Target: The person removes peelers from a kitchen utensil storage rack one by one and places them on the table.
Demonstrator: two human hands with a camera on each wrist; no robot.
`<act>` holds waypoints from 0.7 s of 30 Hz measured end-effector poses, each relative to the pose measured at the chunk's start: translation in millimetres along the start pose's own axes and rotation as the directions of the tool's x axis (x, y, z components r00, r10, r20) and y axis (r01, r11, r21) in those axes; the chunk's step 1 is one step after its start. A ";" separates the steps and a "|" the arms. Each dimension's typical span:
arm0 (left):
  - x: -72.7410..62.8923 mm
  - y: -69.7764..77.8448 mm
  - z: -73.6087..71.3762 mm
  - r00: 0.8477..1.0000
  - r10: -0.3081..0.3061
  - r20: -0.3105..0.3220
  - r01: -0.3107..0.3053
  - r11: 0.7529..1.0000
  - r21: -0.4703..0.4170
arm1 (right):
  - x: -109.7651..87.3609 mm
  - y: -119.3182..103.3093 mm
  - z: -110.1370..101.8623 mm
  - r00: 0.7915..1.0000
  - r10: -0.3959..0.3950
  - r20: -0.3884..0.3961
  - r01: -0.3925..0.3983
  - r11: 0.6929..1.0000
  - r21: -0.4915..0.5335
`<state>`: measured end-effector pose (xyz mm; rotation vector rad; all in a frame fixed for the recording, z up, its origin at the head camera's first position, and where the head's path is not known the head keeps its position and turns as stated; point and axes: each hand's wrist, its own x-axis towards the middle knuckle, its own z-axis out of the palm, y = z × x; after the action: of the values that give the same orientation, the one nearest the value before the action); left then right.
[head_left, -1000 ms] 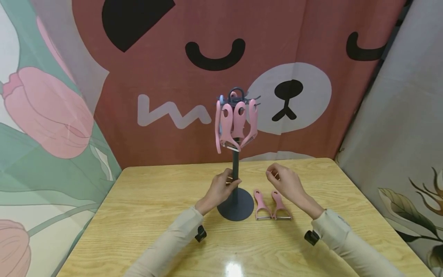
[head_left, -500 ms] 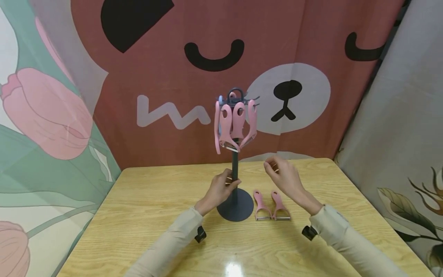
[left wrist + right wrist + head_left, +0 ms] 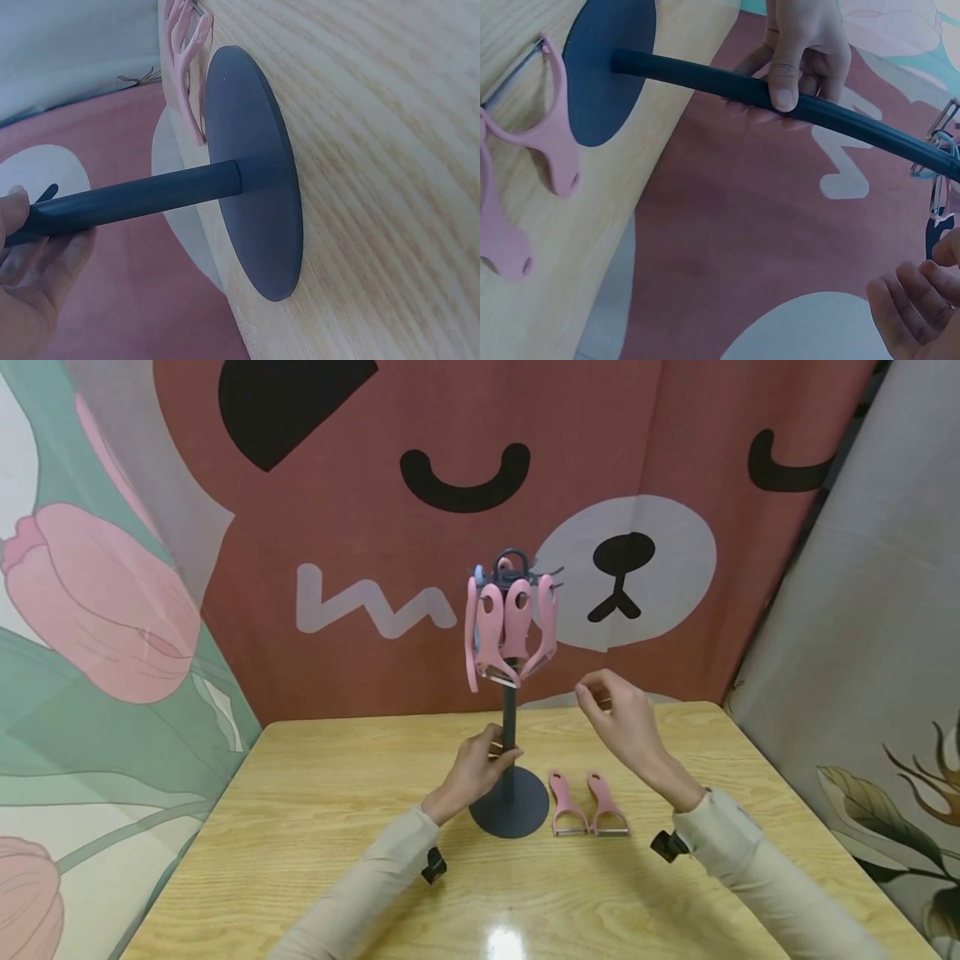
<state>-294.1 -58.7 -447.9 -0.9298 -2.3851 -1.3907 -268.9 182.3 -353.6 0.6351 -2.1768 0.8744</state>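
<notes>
2 pink peelers (image 3: 561, 793) on tbl (image 3: 300, 810), dk grey stand (image 3: 509, 714), rd base (image 3: 510, 823)

In these views I can read no word, number or brand. On the red curtain (image 3: 337, 518) stands a pale zigzag mark (image 3: 381, 610), not clearly a letter.

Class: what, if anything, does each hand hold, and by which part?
The left hand grips the dark stand by its pole, above the base; the right hand holds nothing.
</notes>
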 end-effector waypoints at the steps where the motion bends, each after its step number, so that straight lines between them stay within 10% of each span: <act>1: 0.2 0.1 -0.2 1.000 -0.003 0.002 0.003 1.000 -0.003 | 1.3 -1.8 0.0 1.000 0.001 -0.001 -0.001 1.000 0.000; 21: 0.1 -0.6 -0.2 1.000 -0.012 0.005 0.012 1.000 0.006 | 30.1 -31.2 -6.0 0.989 -0.067 -0.131 0.072 0.997 0.031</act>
<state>-294.5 -59.0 -448.2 -0.9205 -2.4005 -1.3869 -265.4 161.0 -315.5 0.6500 -2.0152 0.8947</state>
